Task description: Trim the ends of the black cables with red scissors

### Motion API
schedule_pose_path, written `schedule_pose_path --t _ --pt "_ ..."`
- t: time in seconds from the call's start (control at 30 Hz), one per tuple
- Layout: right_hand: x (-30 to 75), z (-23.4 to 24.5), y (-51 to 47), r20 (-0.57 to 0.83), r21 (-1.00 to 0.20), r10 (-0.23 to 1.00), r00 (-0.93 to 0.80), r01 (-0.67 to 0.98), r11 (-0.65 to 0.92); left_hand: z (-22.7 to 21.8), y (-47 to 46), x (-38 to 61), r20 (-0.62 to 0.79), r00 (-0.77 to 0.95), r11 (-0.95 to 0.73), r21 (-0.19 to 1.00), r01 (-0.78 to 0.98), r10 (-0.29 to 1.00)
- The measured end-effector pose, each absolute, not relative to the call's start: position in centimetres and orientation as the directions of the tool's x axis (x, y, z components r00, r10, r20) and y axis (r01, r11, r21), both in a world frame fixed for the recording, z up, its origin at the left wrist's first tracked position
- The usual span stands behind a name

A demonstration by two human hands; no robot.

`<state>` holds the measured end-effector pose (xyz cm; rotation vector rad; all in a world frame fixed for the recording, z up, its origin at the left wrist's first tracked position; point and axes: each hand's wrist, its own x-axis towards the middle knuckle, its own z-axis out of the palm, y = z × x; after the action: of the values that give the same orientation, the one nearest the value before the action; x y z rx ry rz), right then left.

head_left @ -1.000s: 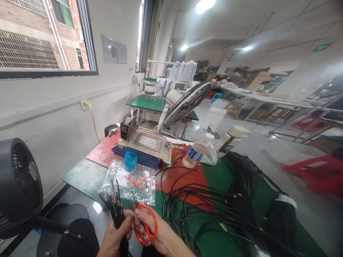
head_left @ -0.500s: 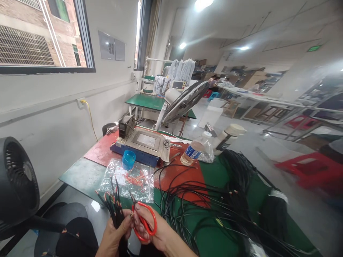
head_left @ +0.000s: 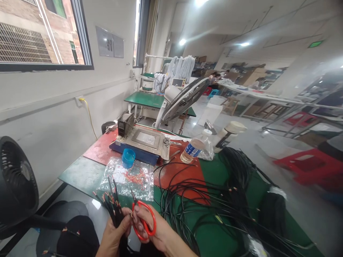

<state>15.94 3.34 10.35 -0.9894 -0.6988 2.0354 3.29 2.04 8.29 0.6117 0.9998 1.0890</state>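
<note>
My left hand (head_left: 115,230) is wrapped round a bundle of black cables (head_left: 114,208), whose stripped ends show reddish wire tips and point up and away from me. A pair of red-handled scissors (head_left: 152,216) is in my right hand (head_left: 146,223), blades pointing up and to the left. The fingertips of both hands meet at the bundle's right side, around something small that I cannot make out. Just beyond them a clear plastic bag (head_left: 109,182) lies flat, with many tiny red and pale bits (head_left: 136,177) on it.
A blue cup (head_left: 128,159) stands on the bag's far part. Behind it is a blue-based soldering pot (head_left: 136,153) with a small fan. A labelled bottle (head_left: 191,151) and loose black cables (head_left: 182,192) lie to the right. A black fan (head_left: 17,175) is at far left.
Hands, scissors and cable bundle keep nearly the same pose. The whole view has shifted slightly with the head.
</note>
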Motion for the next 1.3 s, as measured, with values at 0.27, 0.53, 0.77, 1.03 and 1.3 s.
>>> schedule_pose_path --t 0.27,0.53,0.77,1.03,1.3 --pt "15.8 10.1 3.1 -0.322 -0.798 0.868 -0.378 -0.385 -0.464 9.2 1.9 3.6 -0.463 -0.020 0.402 0.789 -0.464 0.886" --pt "16.2 9.7 2.5 -0.298 -0.867 0.887 -0.352 -0.290 -0.406 8.0 2.0 3.6 -0.486 -0.037 0.402 0.761 -0.509 0.873" --pt "16.3 10.7 3.7 -0.279 -0.927 0.934 -0.222 -0.192 -0.322 7.9 2.1 3.7 -0.412 -0.028 0.359 0.824 -0.438 0.911" --pt "16.7 9.8 3.8 -0.288 -0.922 0.923 -0.256 -0.185 -0.340 8.8 2.0 3.7 -0.417 -0.033 0.358 0.816 -0.454 0.908" --pt "17.4 10.2 4.3 0.438 -0.784 0.886 -0.148 0.419 0.458 9.4 2.3 2.9 -0.637 0.105 0.510 0.496 -0.703 0.764"
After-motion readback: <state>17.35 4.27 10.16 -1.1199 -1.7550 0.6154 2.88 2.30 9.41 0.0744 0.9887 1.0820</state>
